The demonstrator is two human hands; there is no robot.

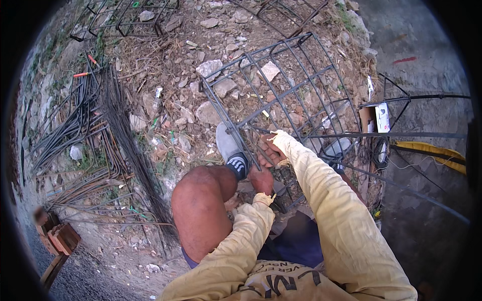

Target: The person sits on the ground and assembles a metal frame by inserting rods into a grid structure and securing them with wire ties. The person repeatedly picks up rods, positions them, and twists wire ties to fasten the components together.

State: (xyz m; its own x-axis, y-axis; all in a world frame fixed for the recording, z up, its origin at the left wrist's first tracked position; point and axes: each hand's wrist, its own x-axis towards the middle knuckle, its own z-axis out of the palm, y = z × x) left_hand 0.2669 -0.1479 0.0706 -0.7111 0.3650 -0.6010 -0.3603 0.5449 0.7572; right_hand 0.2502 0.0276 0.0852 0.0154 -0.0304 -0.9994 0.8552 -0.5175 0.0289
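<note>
Rebar cage: a box-shaped frame of dark steel bars and stirrups, lay tilted on the rubble-strewn ground, its near end drawn up against the person's raised knee and grey shoe. Right hand: rested on a lower bar of the cage at its near corner, fingers curled around the bar, though whether they also pinched a wire could not be told. Left hand: set just below the right, against the same corner, knuckles up; fingers hidden, state not discernible. Bundle of tie wire: long thin strands, lay well apart on the person's left, beside a heap of loose bent rebar. Bricks: stacked at the lower left. Second cage: farther off, upper left. Risk, as a judgement: the tilted cage could roll or slip off the stones, and bare fingers and leg sat close to cut bar ends.
</note>
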